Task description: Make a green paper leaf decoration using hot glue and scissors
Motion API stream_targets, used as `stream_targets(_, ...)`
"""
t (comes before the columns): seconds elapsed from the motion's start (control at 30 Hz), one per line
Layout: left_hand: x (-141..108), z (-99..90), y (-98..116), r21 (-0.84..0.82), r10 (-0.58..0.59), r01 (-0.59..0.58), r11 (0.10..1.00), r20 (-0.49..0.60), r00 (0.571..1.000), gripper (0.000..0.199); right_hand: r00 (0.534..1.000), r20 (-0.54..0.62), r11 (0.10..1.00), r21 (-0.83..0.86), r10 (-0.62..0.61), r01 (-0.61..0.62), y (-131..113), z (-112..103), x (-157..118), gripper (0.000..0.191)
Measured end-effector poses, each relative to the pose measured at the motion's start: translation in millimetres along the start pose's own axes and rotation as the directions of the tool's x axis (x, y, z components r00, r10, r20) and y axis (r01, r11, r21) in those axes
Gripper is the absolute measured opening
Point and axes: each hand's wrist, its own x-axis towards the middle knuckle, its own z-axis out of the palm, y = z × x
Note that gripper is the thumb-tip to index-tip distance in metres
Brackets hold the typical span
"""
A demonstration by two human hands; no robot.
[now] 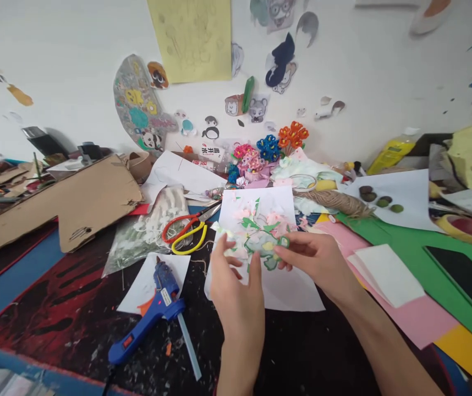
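My right hand (pixel 320 264) pinches a pale craft piece with green edges (pixel 263 247) between thumb and fingers. Leaf-like shapes and small yellow patches show on it; its exact kind is hard to make out. At the piece's left side is my left hand (pixel 236 286), fingers and thumb apart. Whether its thumb touches the piece I cannot tell. Under both hands lies white paper (pixel 289 294), strewn with pink and green scraps (pixel 244 212).
Left of my hands, a blue hot glue gun (pixel 149 324) rests with its glue stick sticking out. Behind it lie scissors (pixel 188 234) and a cardboard sheet (pixel 95 198). Craft flowers (pixel 269 148) and twine (pixel 335 202) sit behind the paper. A phone (pixel 465 275) lies at right.
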Motion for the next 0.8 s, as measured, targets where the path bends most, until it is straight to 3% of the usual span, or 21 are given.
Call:
stream_targets(0.07,1,0.7,-1,0.187,0.274,-0.244,0.952,-0.153,0.950,0.051,1.000,-0.003,1.000,-0.026,-0.009,0.009,2,0,1,0.033)
stream_targets(0.1,1,1.0,0,0.242,0.388,-0.345,0.907,-0.164,0.907,0.045,1.000,0.002,1.000,-0.028,-0.011,0.011,3,-1,2,0.034)
stream_targets(0.2,3,1.9,4,0.286,0.548,-0.516,0.807,-0.037,0.836,0.032,1.000,0.007,0.999,-0.017,-0.028,0.028,6,-2,1,0.037)
stream_targets(0.33,5,3.9,7,0.330,0.565,-0.554,0.765,0.070,0.822,0.027,0.996,0.007,0.994,-0.071,-0.085,0.086,8,-3,-3,0.036)
stream_targets(0.47,5,5.5,5,0.297,0.518,-0.534,0.791,0.139,0.844,0.021,0.993,0.029,0.987,-0.104,-0.117,0.119,4,-3,-6,0.035)
stream_targets(0.8,5,4.3,9,0.114,0.437,-0.449,0.886,0.115,0.892,0.011,0.993,0.079,0.995,-0.026,-0.091,0.094,-4,-5,-8,0.029)
